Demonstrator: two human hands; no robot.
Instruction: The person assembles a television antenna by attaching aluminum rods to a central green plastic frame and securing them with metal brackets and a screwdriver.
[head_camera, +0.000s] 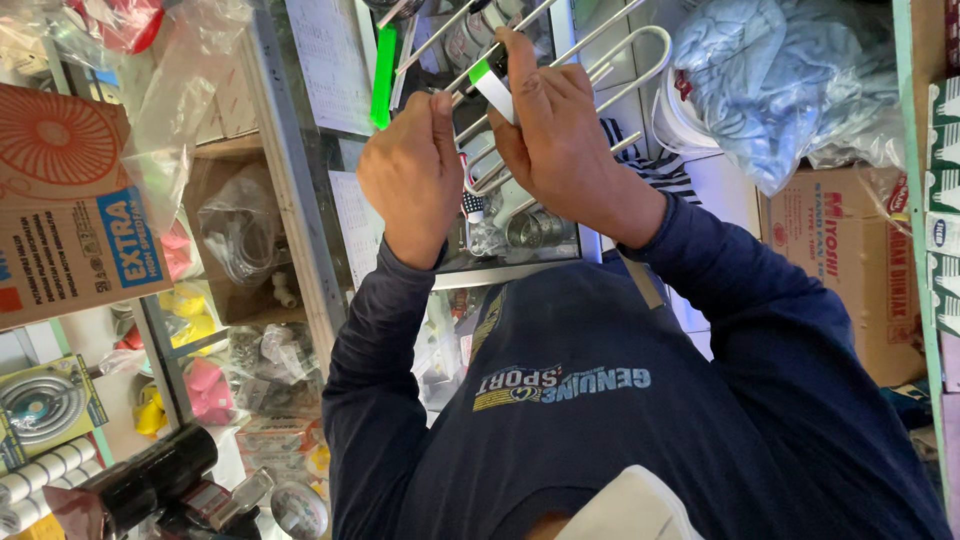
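Both my hands are raised in front of my dark blue shirt, over a glass counter (300, 200). My left hand (412, 170) is closed around the thin white rods of a white wire rack (640, 45). My right hand (560, 140) grips the same rack a little higher, its fingers wrapped over the rods and a green-and-white paper label (492, 85). The rack's looped ends stick out past my right hand toward the upper right. A bright green strip (383, 75) shows just above my left hand.
A cardboard box with a fan picture (70, 200) stands at the left, above shelves of bagged goods and a black cylinder (150, 480). A bag of pale blue material (780, 80) and a brown carton (850, 260) sit at the right.
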